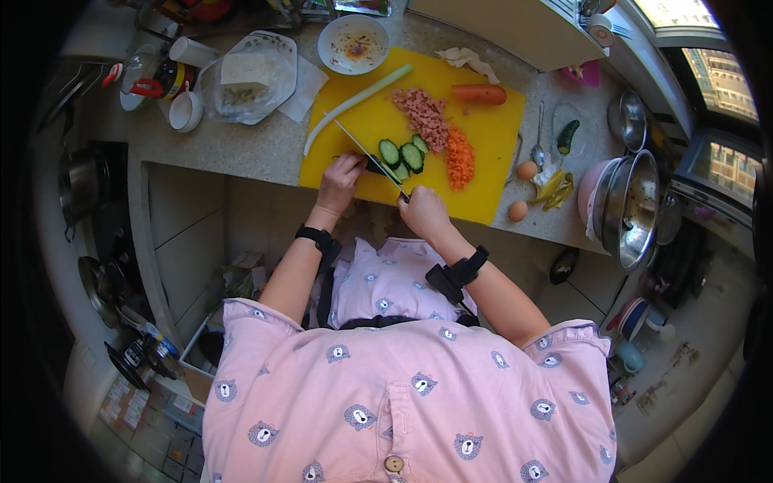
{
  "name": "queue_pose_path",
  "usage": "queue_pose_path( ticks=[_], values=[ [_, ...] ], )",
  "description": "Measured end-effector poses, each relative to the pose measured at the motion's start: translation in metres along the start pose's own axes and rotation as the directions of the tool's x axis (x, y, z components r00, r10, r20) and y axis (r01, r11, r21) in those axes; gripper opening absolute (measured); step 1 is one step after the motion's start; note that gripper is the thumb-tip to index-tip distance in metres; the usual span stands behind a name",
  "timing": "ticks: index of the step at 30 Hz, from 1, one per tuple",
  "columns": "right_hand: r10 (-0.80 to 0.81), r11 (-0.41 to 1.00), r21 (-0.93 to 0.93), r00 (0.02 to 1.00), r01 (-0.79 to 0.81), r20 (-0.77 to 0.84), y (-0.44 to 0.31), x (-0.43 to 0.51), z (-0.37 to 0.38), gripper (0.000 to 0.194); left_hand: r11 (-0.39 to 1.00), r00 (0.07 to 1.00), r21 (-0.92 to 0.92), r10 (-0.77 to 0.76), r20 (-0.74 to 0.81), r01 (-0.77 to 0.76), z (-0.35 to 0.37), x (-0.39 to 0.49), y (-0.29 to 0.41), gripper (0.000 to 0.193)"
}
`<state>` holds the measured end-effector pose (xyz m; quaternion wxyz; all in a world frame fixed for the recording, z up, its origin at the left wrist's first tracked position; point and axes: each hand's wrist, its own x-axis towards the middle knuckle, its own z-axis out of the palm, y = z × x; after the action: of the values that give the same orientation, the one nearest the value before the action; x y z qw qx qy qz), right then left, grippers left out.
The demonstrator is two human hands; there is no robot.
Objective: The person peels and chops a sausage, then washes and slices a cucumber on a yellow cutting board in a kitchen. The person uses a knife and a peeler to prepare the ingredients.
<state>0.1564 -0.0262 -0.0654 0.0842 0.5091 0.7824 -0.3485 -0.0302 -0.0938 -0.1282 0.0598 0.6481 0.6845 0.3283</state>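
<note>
My right hand (424, 212) grips the handle of a kitchen knife (368, 156), its blade slanting across a dark green cucumber (375, 166). On the cucumber's uncut end, my left hand (342, 179) presses with its fingertips, left of the blade. Several oval cucumber slices (412, 157) lie right of the knife. Beyond them is a heap of diced pink meat (423, 115), touching a pile of diced carrot (460, 160). A carrot piece (480, 94) and a long scallion stalk (356, 104) also rest on the yellow cutting board (489, 145).
Two eggs (518, 211) sit right of the board, near a metal spoon (538, 133) and a cucumber end (567, 136). Stacked metal bowls (637, 211) stand at the counter's right edge. A stained white bowl (354, 45) touches the board's far side; bagged tofu (246, 69) is at left.
</note>
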Motion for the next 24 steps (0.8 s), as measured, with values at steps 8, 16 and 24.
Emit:
queue_pose_path(
  ticks=[8,16,24],
  values=[
    [0.083,0.954,0.277,0.988,-0.116,0.129,0.009,0.011,-0.018,0.033,1.000,0.999,0.004,-0.003,-0.054,0.003,-0.003,0.002,0.003,0.022],
    [0.060,0.980,0.179,0.989,-0.084,0.136,-0.010,-0.009,-0.042,0.034,0.997,0.999,0.072,0.017,-0.034,-0.015,-0.005,0.001,0.003,0.016],
    [-0.020,0.999,0.030,0.999,0.021,-0.033,-0.004,-0.001,-0.003,0.033,0.997,0.999,0.069,0.027,-0.034,-0.024,-0.004,0.003,0.002,0.014]
  ],
)
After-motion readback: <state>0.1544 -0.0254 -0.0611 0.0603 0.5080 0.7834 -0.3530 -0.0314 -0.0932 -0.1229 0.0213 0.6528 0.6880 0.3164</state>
